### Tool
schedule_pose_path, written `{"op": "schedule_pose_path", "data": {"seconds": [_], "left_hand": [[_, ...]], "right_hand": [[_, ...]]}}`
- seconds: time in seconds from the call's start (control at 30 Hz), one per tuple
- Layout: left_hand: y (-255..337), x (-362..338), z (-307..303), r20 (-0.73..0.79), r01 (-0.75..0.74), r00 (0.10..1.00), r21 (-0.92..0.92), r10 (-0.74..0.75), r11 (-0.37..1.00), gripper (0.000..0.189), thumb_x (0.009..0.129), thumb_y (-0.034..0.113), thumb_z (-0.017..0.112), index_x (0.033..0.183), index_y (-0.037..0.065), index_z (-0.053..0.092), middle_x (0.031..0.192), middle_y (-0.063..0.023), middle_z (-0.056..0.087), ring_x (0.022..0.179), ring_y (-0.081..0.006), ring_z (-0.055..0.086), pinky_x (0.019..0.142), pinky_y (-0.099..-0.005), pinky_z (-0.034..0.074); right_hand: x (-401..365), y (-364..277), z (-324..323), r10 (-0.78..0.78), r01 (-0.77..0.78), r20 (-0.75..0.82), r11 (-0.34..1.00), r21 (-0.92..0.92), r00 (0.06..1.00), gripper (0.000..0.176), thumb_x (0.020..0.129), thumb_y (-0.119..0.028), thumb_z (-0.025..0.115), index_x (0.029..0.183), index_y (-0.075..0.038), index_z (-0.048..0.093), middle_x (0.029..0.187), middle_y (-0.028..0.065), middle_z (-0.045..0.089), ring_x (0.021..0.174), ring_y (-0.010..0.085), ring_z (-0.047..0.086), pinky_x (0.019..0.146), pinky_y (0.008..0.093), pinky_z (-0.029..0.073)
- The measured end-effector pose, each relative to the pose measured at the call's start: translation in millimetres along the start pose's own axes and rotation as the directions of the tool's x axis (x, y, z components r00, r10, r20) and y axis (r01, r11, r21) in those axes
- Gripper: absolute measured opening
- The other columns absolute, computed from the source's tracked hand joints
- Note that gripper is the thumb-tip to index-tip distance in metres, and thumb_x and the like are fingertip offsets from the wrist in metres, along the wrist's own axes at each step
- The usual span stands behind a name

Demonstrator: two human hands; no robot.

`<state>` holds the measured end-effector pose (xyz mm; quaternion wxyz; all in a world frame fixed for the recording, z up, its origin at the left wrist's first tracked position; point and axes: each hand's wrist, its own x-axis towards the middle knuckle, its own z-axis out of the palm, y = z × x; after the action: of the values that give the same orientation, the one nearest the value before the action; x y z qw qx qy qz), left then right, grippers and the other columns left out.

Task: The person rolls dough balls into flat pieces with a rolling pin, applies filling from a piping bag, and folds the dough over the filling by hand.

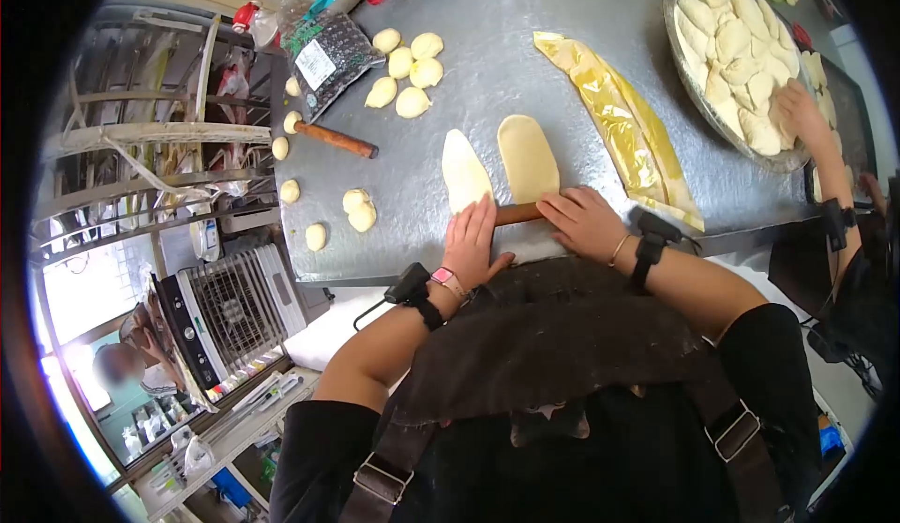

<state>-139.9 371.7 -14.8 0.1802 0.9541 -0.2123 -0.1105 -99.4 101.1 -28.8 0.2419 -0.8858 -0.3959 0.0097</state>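
Far left on the metal table [525,45]: spare pin [333,139] w/ dough balls [408,68] nearby. L hand [473,242] lies flat on the rolling pin [517,213] at the near edge, fingers stretched, not clenched. Two dough ovals [527,156] lie side by side just beyond it. R hand [586,223] presses the other end, fingers spread, no clasp. Far right, a co-worker's hand [802,111] touches a tray [669,17] of dough pieces.

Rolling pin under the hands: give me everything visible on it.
The rolling pin is a thin reddish-brown rod, wood by the look. Only a short middle stretch shows: the left hand and right hand press on top, fingers extended, hiding both ends. It lies crosswise on the steel table near its front edge, at the near ends of two flattened dough ovals; contact with them is unclear.
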Motion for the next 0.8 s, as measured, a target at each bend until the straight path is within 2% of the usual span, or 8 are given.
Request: {"op": "schedule_pose_path", "data": {"seconds": [0.1, 0.17, 0.27, 0.5, 0.6, 0.63, 0.73, 0.8], "left_hand": [[-25, -6, -20, 0.099, 0.022, 0.995, -0.514, 0.034, 0.858, 0.072, 0.085, 0.041, 0.061, 0.145, 0.008, 0.038, 0.148, -0.0167, 0.040, 0.135, -0.0304, 0.038, 0.110, -0.0499, 0.028], [-35, 8, -53, 0.094, 0.130, 0.982, -0.966, -0.166, 0.224, 0.073, 0.089, 0.054, 0.052, 0.147, 0.013, 0.036, 0.149, -0.0149, 0.039, 0.136, -0.0276, 0.038, 0.112, -0.0463, 0.028], [-24, 40, -113, -0.001, -0.106, 0.984, -0.802, -0.175, -0.587, 0.083, 0.088, 0.072, 0.038, 0.150, 0.016, 0.033, 0.154, -0.0149, 0.032, 0.136, -0.0277, 0.038, 0.114, -0.0451, 0.027], [2, 100, -132, -0.177, -0.295, 0.955, -0.618, -0.237, -0.728, 0.085, 0.087, 0.075, 0.036, 0.144, 0.012, 0.038, 0.151, -0.0123, 0.036, 0.133, -0.0279, 0.039, 0.110, -0.0454, 0.029], [1, 116, -133, -0.117, -0.381, 0.878, -0.758, -0.463, -0.530, 0.084, 0.089, 0.075, 0.031, 0.142, 0.010, 0.039, 0.143, -0.0119, 0.044, 0.127, -0.0256, 0.043, 0.108, -0.0439, 0.029], [-12, 120, -117, -0.197, -0.391, 0.813, -0.881, -0.547, -0.265, 0.084, 0.090, 0.075, 0.028, 0.141, 0.010, 0.039, 0.136, -0.0120, 0.050, 0.123, -0.0239, 0.045, 0.107, -0.0430, 0.029], [-77, 125, -47, -0.525, 0.121, 0.547, -0.721, -0.652, 0.682, 0.071, 0.095, 0.060, 0.042, 0.138, 0.003, 0.040, 0.136, -0.0160, 0.048, 0.128, -0.0296, 0.041, 0.110, -0.0513, 0.023], [-85, 127, -25, -0.605, 0.378, 0.569, -0.409, -0.557, 0.830, 0.068, 0.093, 0.051, 0.052, 0.138, 0.003, 0.039, 0.142, -0.0190, 0.040, 0.134, -0.0346, 0.032, 0.112, -0.0558, 0.018]], "right_hand": [[-12, 6, 7, 0.028, -0.031, 0.055, 0.998, 0.048, 0.998, 0.043, 0.077, -0.016, 0.066, 0.119, -0.009, 0.058, 0.111, 0.0056, 0.059, 0.097, 0.0265, 0.057, 0.084, 0.0396, 0.048], [-14, 15, -1, 0.018, -0.015, -0.018, 0.992, 0.127, 1.000, 0.036, 0.080, -0.012, 0.064, 0.116, -0.007, 0.059, 0.106, 0.0103, 0.059, 0.094, 0.0307, 0.058, 0.084, 0.0386, 0.049], [1, -1, -42, 0.381, -0.333, -0.082, 0.879, 0.340, 0.921, 0.033, 0.086, -0.014, 0.063, 0.116, -0.005, 0.058, 0.105, 0.0146, 0.058, 0.095, 0.0337, 0.058, 0.084, 0.0399, 0.049], [48, -31, -112, 0.387, -0.203, -0.197, 0.778, 0.595, 0.901, 0.036, 0.090, -0.019, 0.061, 0.120, -0.001, 0.056, 0.104, 0.0206, 0.062, 0.092, 0.0364, 0.062, 0.079, 0.0388, 0.049], [48, -20, -105, 0.491, -0.326, -0.213, 0.787, 0.523, 0.845, 0.039, 0.091, -0.021, 0.058, 0.125, -0.001, 0.052, 0.106, 0.0227, 0.061, 0.097, 0.0394, 0.060, 0.081, 0.0426, 0.049], [45, -10, -95, 0.533, -0.389, -0.223, 0.792, 0.470, 0.817, 0.040, 0.092, -0.021, 0.058, 0.125, -0.001, 0.051, 0.107, 0.0228, 0.060, 0.098, 0.0399, 0.060, 0.082, 0.0435, 0.049], [34, 17, -63, 0.627, -0.532, -0.239, 0.767, 0.360, 0.742, 0.041, 0.092, -0.021, 0.057, 0.127, -0.001, 0.050, 0.111, 0.0231, 0.059, 0.100, 0.0412, 0.059, 0.085, 0.0455, 0.049], [31, 20, -52, 0.658, -0.567, -0.240, 0.745, 0.352, 0.714, 0.041, 0.093, -0.021, 0.057, 0.127, -0.001, 0.049, 0.112, 0.0231, 0.058, 0.101, 0.0416, 0.058, 0.086, 0.0462, 0.049]]}}
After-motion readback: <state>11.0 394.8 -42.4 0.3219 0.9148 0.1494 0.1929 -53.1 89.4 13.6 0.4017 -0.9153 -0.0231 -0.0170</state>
